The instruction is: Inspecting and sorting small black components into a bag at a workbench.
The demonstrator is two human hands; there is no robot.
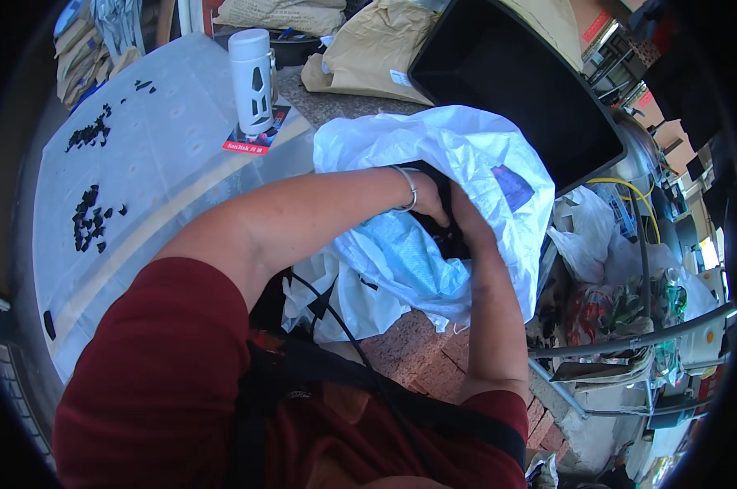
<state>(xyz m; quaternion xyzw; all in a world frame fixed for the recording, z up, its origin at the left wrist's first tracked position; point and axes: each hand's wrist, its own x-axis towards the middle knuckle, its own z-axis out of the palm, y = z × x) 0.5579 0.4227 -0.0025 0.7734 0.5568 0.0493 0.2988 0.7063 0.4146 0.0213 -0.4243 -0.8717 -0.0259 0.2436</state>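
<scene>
A white woven plastic sack [499, 143] stands in front of me with its mouth gaping. Both my arms reach down into it. My left hand [432, 200], with a silver bangle at the wrist, is inside the opening near dark pieces [446, 238]. From the other side my right hand [464, 213] dips into the same opening, close to the left one. Shadow and the sack hide the fingers of both hands, so whether they hold anything does not show. Small black pieces [90, 220] lie in loose clusters on the pale, sheet-covered table [165, 163] at left.
A white bottle [252, 81] stands on a red-and-black card [258, 143] at the table's far side. Behind the sack are a brown paper bag [376, 49] and a big black tray [515, 90]. Plastic bags [584, 232] and a curved metal bar [629, 346] lie to the right.
</scene>
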